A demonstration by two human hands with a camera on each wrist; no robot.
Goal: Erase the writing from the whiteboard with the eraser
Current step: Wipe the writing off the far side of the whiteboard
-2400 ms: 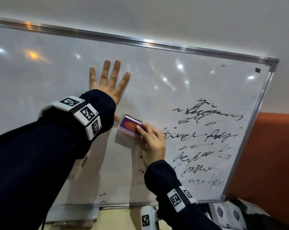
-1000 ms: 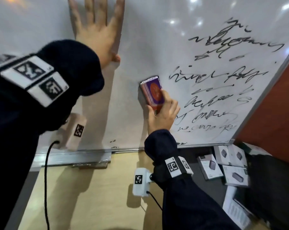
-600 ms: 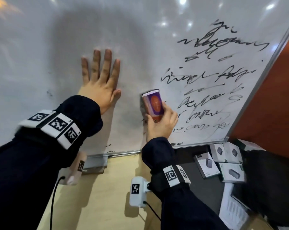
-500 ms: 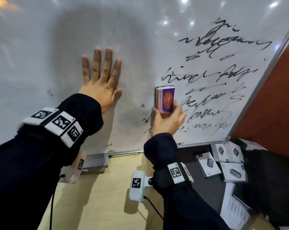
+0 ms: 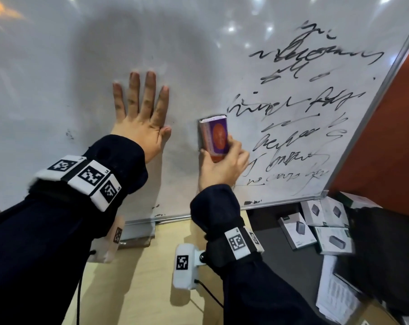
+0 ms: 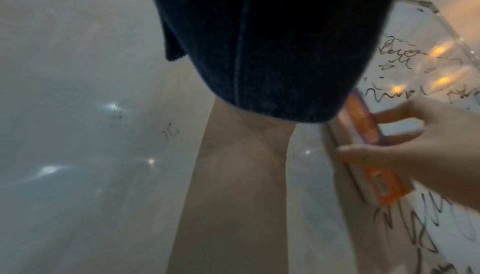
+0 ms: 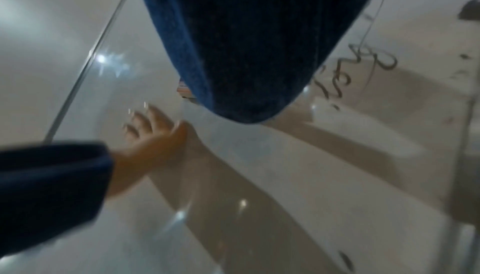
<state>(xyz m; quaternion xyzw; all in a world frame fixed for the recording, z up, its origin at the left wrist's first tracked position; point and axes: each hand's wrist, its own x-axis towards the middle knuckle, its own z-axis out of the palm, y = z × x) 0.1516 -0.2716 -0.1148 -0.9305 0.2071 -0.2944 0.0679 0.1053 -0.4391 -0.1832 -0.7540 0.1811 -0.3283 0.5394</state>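
A whiteboard (image 5: 58, 66) fills the head view. Black scribbled writing (image 5: 299, 109) covers its right part, and faint smudges (image 5: 69, 134) mark the wiped left part. My right hand (image 5: 222, 165) grips a purple and orange eraser (image 5: 215, 137) and holds it upright against the board, just left of the writing. My left hand (image 5: 142, 118) lies flat on the board with fingers spread, to the left of the eraser. In the left wrist view the eraser (image 6: 363, 126) shows at the right, pinched between thumb and fingers. In the right wrist view a sleeve hides most of the eraser.
The board's metal frame (image 5: 363, 127) runs down the right edge and along the bottom. Below it lies a light wooden surface (image 5: 140, 277). Several white product boxes (image 5: 316, 226) and papers (image 5: 337, 294) lie at the lower right. An orange wall (image 5: 386, 137) stands right of the board.
My right hand has slid the eraser back to the left and slightly down, off the writing's left ends. My left hand stays pressed flat in the same place.
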